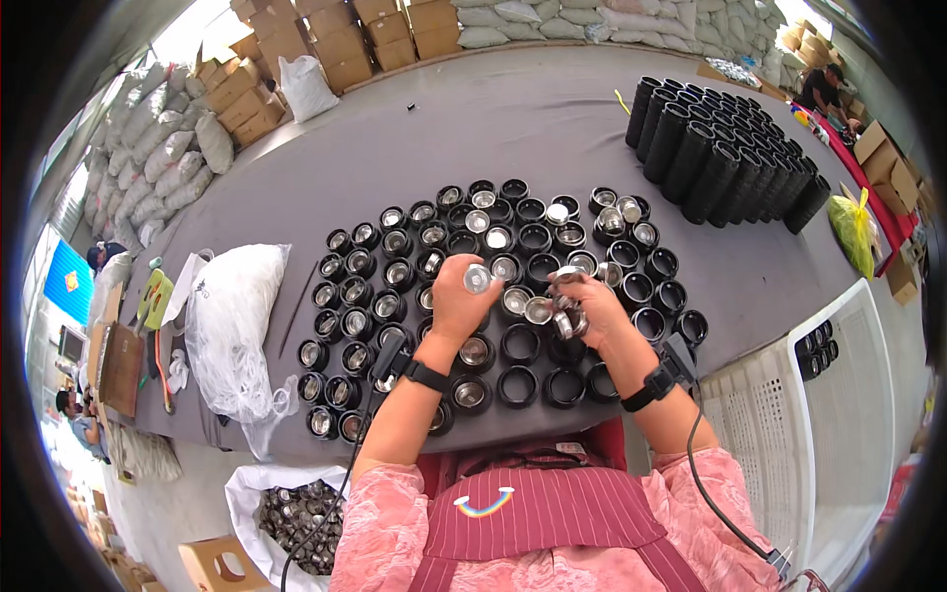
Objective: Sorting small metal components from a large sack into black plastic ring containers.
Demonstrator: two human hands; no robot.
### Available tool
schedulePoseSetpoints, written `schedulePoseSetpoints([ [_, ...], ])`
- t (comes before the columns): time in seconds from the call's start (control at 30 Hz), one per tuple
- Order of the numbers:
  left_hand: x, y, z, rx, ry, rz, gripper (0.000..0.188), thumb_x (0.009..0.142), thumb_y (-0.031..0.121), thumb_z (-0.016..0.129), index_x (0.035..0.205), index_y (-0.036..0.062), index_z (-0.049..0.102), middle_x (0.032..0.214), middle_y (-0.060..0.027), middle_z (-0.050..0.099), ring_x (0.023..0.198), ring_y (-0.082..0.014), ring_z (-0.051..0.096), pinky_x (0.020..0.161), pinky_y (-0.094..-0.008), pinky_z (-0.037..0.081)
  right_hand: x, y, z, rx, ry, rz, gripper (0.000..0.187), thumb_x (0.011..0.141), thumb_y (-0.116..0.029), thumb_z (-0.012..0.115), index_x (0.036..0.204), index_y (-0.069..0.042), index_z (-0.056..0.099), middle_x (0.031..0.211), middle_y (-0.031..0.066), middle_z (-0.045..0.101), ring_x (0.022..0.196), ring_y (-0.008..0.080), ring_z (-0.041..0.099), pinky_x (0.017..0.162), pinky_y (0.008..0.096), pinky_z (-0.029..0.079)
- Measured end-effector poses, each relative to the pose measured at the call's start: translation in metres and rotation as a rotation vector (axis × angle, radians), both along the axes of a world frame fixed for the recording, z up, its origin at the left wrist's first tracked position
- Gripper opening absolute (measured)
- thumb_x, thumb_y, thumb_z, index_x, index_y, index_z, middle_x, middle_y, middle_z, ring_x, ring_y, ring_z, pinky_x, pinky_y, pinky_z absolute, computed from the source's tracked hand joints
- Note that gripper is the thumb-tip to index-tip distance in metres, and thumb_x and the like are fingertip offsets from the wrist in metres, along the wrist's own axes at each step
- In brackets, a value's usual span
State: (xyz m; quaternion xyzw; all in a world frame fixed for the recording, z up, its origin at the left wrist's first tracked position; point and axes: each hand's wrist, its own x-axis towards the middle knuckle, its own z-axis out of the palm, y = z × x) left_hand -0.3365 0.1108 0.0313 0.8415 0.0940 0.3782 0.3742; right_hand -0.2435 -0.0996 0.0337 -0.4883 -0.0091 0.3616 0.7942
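Pinched between the fingers and thumb of my left hand [457, 300] is a small silver metal cup [477, 278], held above the rows. My right hand [599, 312], a little to the right, is closed around several more silver metal cups [568, 320]. Beneath both hands, rows of short black cylindrical caps [519, 344] stand on the grey-covered table [444, 109]. Many caps on the left side have a silver cup [475, 352] seated in them. Several at the front right look hollow. A few loose silver cups [538, 310] rest on top of the caps near my right hand.
Tall black cylinders [712, 163] stand grouped at the far right. A clear plastic bag [237, 340] lies to the left. Below the table's front edge, a white sack [247, 493] holds many silver cups. A white plastic crate [764, 419] is at the right, with a co-worker [821, 91] beyond.
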Motion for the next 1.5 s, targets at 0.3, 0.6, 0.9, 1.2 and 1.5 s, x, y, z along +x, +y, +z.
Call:
schedulePoseSetpoints([
  [0.3,-0.051,-0.04,-0.002,0.261,0.15,-0.271,0.039,0.07,0.001,0.076,0.106,0.0033,0.061,0.102,-0.0169,0.064,0.098,-0.038,0.063,0.083,-0.0434,0.052,-0.047,-0.01,-0.005,-0.395,-0.547,0.173,0.026,0.08,-0.006,0.065,0.105,-0.005,0.069,0.092,0.0014,0.065,0.072,0.0091,0.06,0.063,0.0259,0.052],
  [0.6,-0.053,-0.067,0.005,0.391,0.226,-0.384,0.043,0.068,0.015,0.083,0.104,0.0048,0.063,0.104,-0.0161,0.063,0.095,-0.0365,0.062,0.08,-0.0439,0.052,-0.02,-0.086,0.011,-0.865,-1.123,-0.072,0.02,0.078,-0.018,0.063,0.095,-0.014,0.074,0.125,0.0175,0.059,0.109,0.0346,0.061,0.093,0.0431,0.051],
  [0.9,-0.051,-0.067,0.009,0.438,0.203,-0.195,0.046,0.064,0.032,0.086,0.097,0.0062,0.067,0.092,-0.0132,0.06,0.088,-0.0333,0.058,0.077,-0.0426,0.049,0.037,-0.128,-0.006,-1.226,-1.268,-0.298,0.031,0.082,-0.018,0.068,0.112,-0.013,0.071,0.127,0.0232,0.057,0.116,0.0403,0.056,0.099,0.0461,0.048],
  [1.2,-0.09,-0.056,0.021,0.421,0.313,-0.136,0.051,0.067,0.046,0.083,0.093,0.0046,0.068,0.085,-0.0114,0.057,0.084,-0.031,0.057,0.073,-0.0421,0.048,-0.038,-0.091,0.03,-0.689,-1.377,-0.195,0.047,0.084,-0.01,0.071,0.128,-0.002,0.053,0.12,0.0205,0.059,0.105,0.0377,0.06,0.09,0.0409,0.049],
  [1.5,-0.111,-0.077,0.003,0.531,0.356,-0.261,0.062,0.072,0.055,0.076,0.107,0.0054,0.063,0.092,-0.0117,0.058,0.087,-0.0321,0.056,0.076,-0.0432,0.046,-0.096,-0.07,0.029,-0.595,-1.313,0.102,0.043,0.079,-0.023,0.08,0.116,-0.006,0.065,0.107,0.0157,0.06,0.094,0.0325,0.063,0.081,0.0398,0.053],
])
